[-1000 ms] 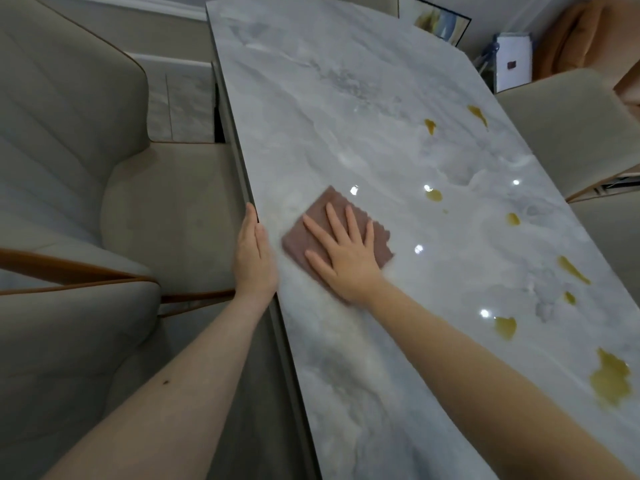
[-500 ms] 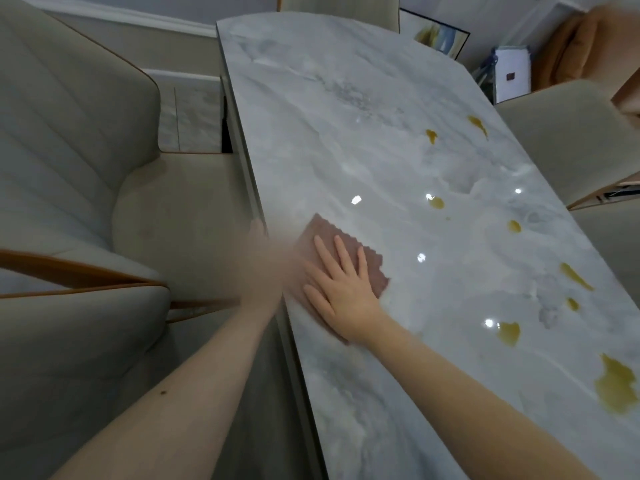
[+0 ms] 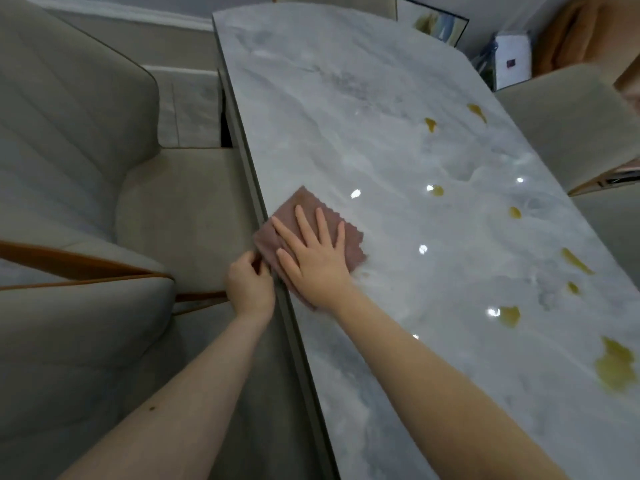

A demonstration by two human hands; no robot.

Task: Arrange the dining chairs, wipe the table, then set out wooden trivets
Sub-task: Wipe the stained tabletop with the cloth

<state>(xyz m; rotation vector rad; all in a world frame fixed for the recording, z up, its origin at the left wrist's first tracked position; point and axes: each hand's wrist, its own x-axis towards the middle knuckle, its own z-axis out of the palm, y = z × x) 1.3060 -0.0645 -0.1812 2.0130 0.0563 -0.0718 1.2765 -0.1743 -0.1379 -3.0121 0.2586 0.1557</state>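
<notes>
A person's two bare forearms reach in from the bottom over a long marble-patterned table [image 3: 346,109], seen from above. The right hand [image 3: 313,256] lies flat with fingers spread on a folded brownish-pink cloth [image 3: 304,206], pressing it onto the tabletop right at the table's left edge. The left hand [image 3: 249,287] sits just beside that edge, fingers curled in; its fingertips appear to pinch the cloth's near corner, though the contact is partly hidden.

Yellowish spills [image 3: 616,368] dot the right side of the tabletop, well apart from the cloth, among small bright reflections of lights.

A beige upholstered dining chair [image 3: 86,161] with orange-brown trim stands close against the table's left side, and another beige chair [image 3: 568,133] stands on the right side. Beyond the far end, a framed picture [image 3: 433,24] leans by the wall, near a white bag [image 3: 512,60] bearing a small dark label too tiny to read.
</notes>
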